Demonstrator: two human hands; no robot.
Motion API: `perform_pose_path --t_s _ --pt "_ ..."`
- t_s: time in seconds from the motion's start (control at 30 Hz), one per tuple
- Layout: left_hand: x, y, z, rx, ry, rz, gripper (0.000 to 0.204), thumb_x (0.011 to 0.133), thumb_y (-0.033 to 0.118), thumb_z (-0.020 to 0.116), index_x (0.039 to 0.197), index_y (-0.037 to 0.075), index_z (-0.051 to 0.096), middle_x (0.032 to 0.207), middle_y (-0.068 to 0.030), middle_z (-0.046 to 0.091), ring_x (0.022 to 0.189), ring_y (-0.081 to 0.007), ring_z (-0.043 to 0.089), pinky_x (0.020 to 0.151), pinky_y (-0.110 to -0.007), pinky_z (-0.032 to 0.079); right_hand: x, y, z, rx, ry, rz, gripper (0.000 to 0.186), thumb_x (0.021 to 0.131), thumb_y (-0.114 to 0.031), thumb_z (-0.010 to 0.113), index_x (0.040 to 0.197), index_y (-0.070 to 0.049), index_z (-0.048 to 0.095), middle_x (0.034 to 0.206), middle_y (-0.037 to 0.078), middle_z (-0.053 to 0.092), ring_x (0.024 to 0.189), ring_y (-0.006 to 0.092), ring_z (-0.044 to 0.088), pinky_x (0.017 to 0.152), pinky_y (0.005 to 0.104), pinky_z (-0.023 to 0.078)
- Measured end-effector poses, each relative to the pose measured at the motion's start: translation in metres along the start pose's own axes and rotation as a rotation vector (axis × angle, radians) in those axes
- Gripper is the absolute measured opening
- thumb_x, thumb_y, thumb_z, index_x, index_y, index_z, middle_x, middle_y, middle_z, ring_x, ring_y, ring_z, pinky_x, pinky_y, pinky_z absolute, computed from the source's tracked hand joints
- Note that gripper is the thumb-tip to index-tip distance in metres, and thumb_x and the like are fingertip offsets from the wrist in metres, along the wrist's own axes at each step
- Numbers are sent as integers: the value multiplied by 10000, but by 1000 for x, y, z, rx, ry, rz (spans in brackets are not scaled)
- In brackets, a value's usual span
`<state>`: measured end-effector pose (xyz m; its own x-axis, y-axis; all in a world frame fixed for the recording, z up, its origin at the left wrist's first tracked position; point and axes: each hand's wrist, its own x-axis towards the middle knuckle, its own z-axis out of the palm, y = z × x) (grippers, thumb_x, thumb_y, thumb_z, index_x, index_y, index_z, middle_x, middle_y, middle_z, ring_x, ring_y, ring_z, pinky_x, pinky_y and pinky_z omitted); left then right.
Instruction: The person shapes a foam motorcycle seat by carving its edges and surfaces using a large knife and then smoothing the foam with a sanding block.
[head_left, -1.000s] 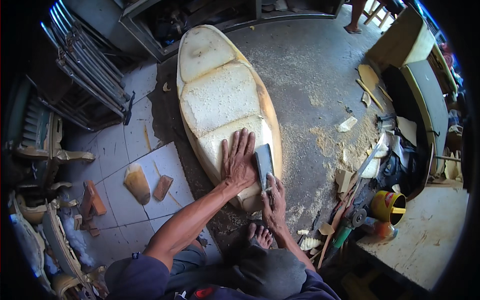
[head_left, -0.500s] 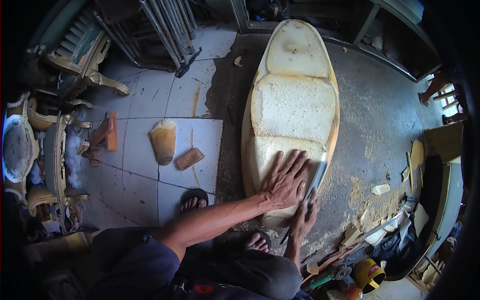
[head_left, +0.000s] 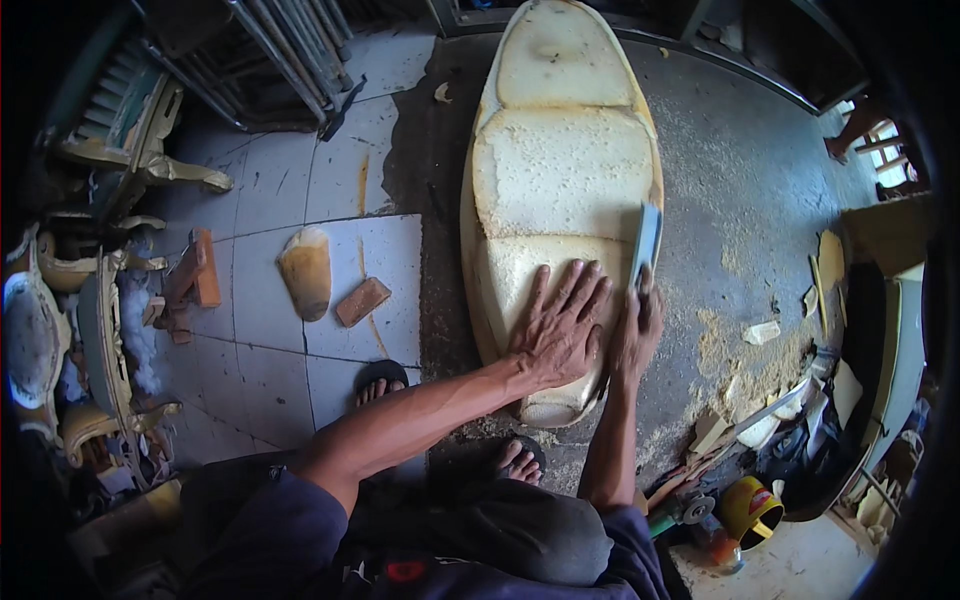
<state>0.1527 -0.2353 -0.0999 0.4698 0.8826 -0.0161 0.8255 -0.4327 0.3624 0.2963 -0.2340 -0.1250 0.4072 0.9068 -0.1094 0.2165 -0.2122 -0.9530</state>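
Observation:
A long, oval cream foam piece with seams across it and crumbs on its surface lies on the floor in front of me. My left hand rests on its nearer section, fingers spread. My right hand grips a flat grey metal tool against the right edge of the foam; I cannot tell exactly what kind of tool it is.
Bricks, a yellowed foam chunk, ornate furniture and stacked metal frames are left. A metal cabinet stands behind. Shavings, scraps, an angle grinder and yellow container are right, a person's leg beyond.
My right hand has pushed the tool farther forward along the foam's right edge, while my left hand stays flat on it. The camera view has also shifted and turned.

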Motion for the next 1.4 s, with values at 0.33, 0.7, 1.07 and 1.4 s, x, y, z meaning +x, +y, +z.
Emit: perform_pose_path --t_s 0.33,0.7,1.07,1.4 --pt "11 5 -6 61 -23 50 705 965 309 472 1591 20 318 1678 -193 238 1566 -381 180 1243 -632 80 -98 32 -26 -85 17 -65 468 1003 -180 583 1434 3 573 1420 219 525 1346 341 464 1150 430 367" --pt "7 0 4 121 -20 57 707 973 289 433 1604 10 277 1678 -237 205 1570 -406 144 1231 -652 31 -116 16 -29 -78 -13 -97 489 985 -160 617 1456 -39 564 1418 244 542 1267 343 527 1105 439 434" --pt "11 -4 6 155 -61 54 692 985 291 419 1601 9 279 1678 -229 212 1566 -413 156 1231 -641 53 -71 17 -18 -1 14 -63 461 995 -206 629 1442 -104 590 1358 281 537 1277 396 516 1083 451 445" --pt "9 4 13 150 -41 117 678 985 251 417 1604 7 283 1679 -223 224 1564 -408 172 1232 -636 53 66 22 -8 -4 90 -81 470 1008 -290 627 1427 -79 592 1431 293 457 1292 414 518 1052 483 502"
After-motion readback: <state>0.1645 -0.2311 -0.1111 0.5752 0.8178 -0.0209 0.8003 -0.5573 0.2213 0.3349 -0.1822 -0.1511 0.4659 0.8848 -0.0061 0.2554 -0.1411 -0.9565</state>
